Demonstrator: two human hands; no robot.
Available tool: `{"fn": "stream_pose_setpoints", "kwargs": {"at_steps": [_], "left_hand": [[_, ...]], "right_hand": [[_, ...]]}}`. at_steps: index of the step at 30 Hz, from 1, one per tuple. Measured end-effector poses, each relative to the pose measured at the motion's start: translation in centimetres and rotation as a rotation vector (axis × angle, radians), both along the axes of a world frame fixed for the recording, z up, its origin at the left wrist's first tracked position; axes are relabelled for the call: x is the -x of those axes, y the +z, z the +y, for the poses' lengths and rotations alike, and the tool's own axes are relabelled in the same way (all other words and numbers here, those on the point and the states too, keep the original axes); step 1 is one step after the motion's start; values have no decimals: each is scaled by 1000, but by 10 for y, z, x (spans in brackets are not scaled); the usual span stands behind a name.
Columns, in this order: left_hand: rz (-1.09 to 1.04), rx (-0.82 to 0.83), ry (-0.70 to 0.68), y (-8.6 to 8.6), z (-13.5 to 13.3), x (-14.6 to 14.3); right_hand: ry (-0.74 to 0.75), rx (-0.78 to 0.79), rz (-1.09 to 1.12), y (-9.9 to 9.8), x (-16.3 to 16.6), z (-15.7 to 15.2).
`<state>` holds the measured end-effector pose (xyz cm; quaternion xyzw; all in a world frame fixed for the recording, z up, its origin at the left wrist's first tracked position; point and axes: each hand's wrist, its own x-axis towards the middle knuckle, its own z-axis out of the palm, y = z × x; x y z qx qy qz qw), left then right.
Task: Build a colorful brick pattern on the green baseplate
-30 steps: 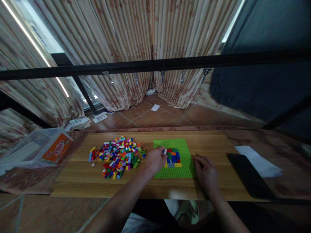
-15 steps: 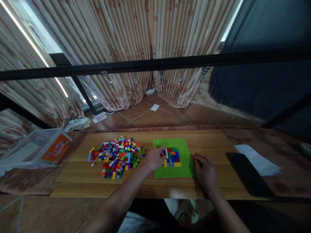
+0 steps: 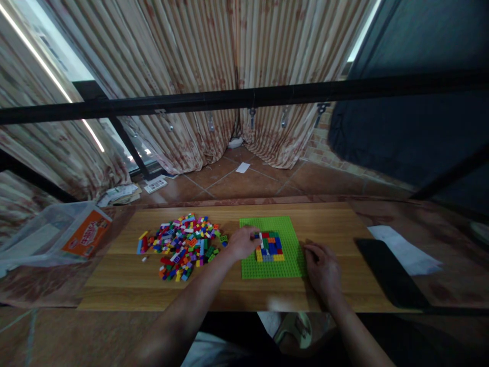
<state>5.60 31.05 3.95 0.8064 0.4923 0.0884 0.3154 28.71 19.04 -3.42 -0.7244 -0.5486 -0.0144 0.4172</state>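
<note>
A green studded baseplate (image 3: 252, 270) lies on the wooden table, bearing a low block of coloured building bricks (image 3: 273, 250) in red, blue, green, orange and yellow. At the block's upper left side is my left hand (image 3: 243, 243), its fingers pinched at a white brick (image 3: 261, 238). Part of that brick is covered by the fingertips. My right hand (image 3: 324, 267) rests on the table with curled fingers, and its thumb and fingertips are at the right edge of the baseplate.
A heap of loose mixed bricks (image 3: 187, 244) lies left of the baseplate on the table (image 3: 126, 290). Further left stands a clear plastic box (image 3: 49, 229) with an orange label. At the right are a black flat slab (image 3: 389, 272) and white paper (image 3: 405, 255).
The fingers of my left hand have shifted slightly over the white brick, covering more of it. My right hand has stayed in place. The whole view has moved a little.
</note>
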Motion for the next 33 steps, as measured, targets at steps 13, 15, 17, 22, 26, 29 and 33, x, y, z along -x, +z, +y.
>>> {"fn": "stream_pose_setpoints", "kwargs": {"at_steps": [13, 15, 17, 22, 26, 29, 33], "left_hand": [[7, 8, -23, 0, 2, -2], [2, 14, -32, 1, 2, -2], [-1, 19, -38, 1, 3, -2], [-4, 40, -26, -1, 8, -4], [-6, 64, 3, -1, 11, -6], [-14, 81, 20, 0, 11, -7], [-23, 104, 32, 1, 12, -8]], "right_hand": [[0, 5, 45, 4, 1, 1], [24, 28, 81, 10, 5, 2], [69, 56, 107, 18, 15, 5], [157, 91, 172, 40, 56, 22], [112, 136, 206, 44, 80, 38], [92, 160, 198, 40, 86, 44], [71, 184, 184, 34, 88, 47]]}}
